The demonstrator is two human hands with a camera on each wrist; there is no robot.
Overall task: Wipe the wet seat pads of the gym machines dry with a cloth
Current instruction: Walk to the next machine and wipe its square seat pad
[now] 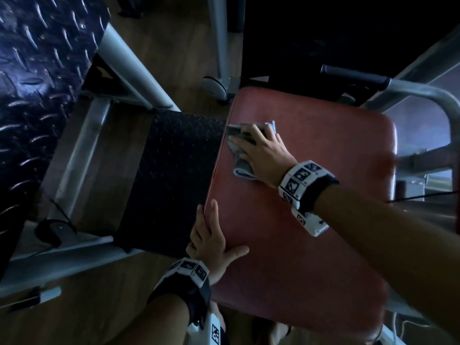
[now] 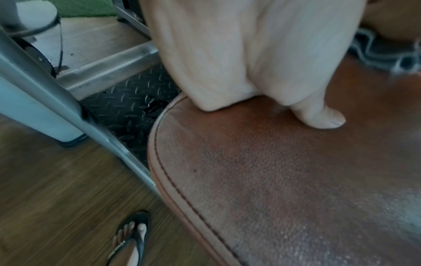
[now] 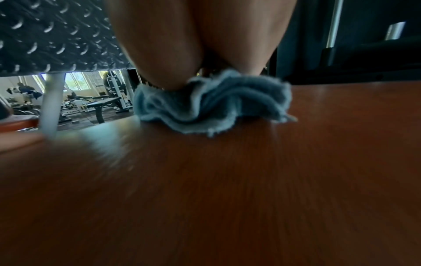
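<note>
A red padded seat [image 1: 311, 195] fills the middle of the head view. My right hand [image 1: 249, 138] lies flat on a crumpled blue-grey cloth [image 1: 242, 168], pressing it onto the seat near the far left edge with fingers spread straight. The right wrist view shows the cloth [image 3: 212, 106] bunched under my palm on the seat [image 3: 227, 180], which is motion-blurred. My left hand [image 1: 211, 235] rests along the seat's left edge, fingers straight and thumb splayed on top. In the left wrist view its thumb [image 2: 323, 117] presses the grained leather [image 2: 273, 180], which has a pale wet sheen at the lower right.
A black diamond-plate footplate [image 1: 171, 180] sits left of the seat, with a larger plate [image 1: 37, 70] at the upper left. Grey steel frame tubes [image 1: 132, 66] and a padded handle [image 1: 353, 75] ring the seat. My foot in a flip-flop [image 2: 129, 239] stands on the wooden floor [image 1: 99, 307].
</note>
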